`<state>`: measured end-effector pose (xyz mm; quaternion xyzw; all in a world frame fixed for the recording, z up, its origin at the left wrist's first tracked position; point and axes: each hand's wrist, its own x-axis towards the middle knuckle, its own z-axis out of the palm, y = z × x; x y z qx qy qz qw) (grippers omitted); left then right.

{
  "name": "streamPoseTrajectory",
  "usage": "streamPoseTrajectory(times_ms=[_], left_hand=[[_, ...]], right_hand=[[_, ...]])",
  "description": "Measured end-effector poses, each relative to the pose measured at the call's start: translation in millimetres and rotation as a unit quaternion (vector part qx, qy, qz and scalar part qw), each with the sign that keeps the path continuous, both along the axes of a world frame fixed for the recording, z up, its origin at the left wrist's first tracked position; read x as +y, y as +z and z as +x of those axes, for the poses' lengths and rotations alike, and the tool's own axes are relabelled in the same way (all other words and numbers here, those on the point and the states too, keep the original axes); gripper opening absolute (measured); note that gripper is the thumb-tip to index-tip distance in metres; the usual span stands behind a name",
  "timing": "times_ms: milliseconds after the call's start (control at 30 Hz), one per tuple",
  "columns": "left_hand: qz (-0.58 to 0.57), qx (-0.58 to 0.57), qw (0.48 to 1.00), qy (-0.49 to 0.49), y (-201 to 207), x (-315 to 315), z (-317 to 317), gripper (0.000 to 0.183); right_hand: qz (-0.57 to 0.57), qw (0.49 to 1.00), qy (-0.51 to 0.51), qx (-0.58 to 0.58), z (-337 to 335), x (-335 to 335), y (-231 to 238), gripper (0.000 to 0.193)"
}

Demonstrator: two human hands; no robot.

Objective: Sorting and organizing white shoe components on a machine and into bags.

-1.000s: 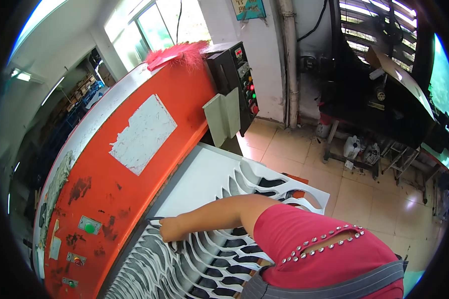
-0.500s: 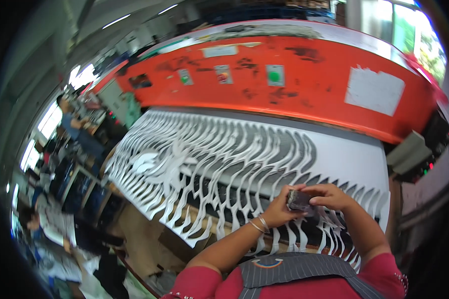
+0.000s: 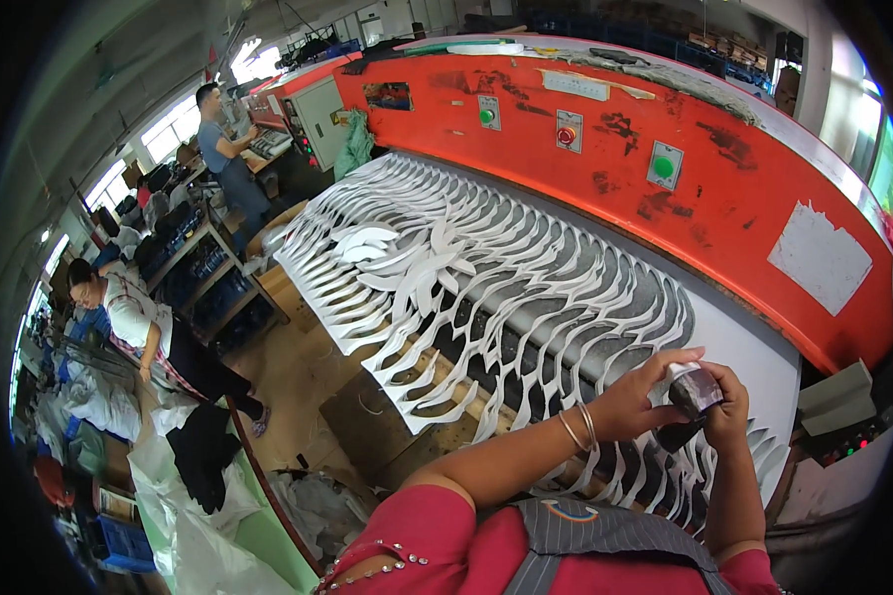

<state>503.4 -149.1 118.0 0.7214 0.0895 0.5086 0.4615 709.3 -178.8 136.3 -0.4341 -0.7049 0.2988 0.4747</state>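
Note:
Between my hands is a small dark block-like thing [image 3: 698, 395], with a shiny purplish side and a pale patch on top; its exact kind is unclear. My right hand [image 3: 730, 405] grips it from the right. My left hand [image 3: 630, 402], with bangles at the wrist, closes on its left side. Under my hands spreads a white cut sheet [image 3: 556, 347], slit into a net of curved strips with leaf-shaped openings. Loose white crescent pieces [image 3: 427, 276] lie heaped on the sheet's left part.
A long red machine [image 3: 605, 149] with round buttons stands behind the sheet. At far left, one person [image 3: 134, 322] bends over white bags [image 3: 179, 496], and another person [image 3: 223, 149] stands farther back. Shelves [image 3: 218, 288] and brown cardboard [image 3: 367, 416] lie left of the sheet.
My view has swung left, so the machine and sheet sit farther right. Both hands have moved right in the picture, and the held block is turned so its pale patch shows.

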Motion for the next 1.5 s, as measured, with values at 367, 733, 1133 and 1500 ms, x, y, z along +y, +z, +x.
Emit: streamPoseTrajectory(times_ms=[367,733,1133,1500], left_hand=[[-0.112,-0.154,0.938,0.289,-57.3,36.4,-5.1,0.026],[0.051,0.382,0.689,0.613,12.4,157.5,-231.7,0.079],[0.091,0.382,0.893,0.217,-73.7,173.5,32.2,0.046],[0.129,0.422,0.882,0.168,-116.2,149.0,125.5,0.063]], right_hand=[[0.012,0.993,-0.102,-0.050,5.4,25.1,0.7,0.014],[0.153,0.879,-0.043,-0.450,121.3,36.6,-35.0,0.035],[0.004,0.869,-0.373,-0.325,130.8,36.7,-84.6,0.036],[-0.089,0.958,-0.135,-0.237,150.9,104.3,-76.0,0.040]])
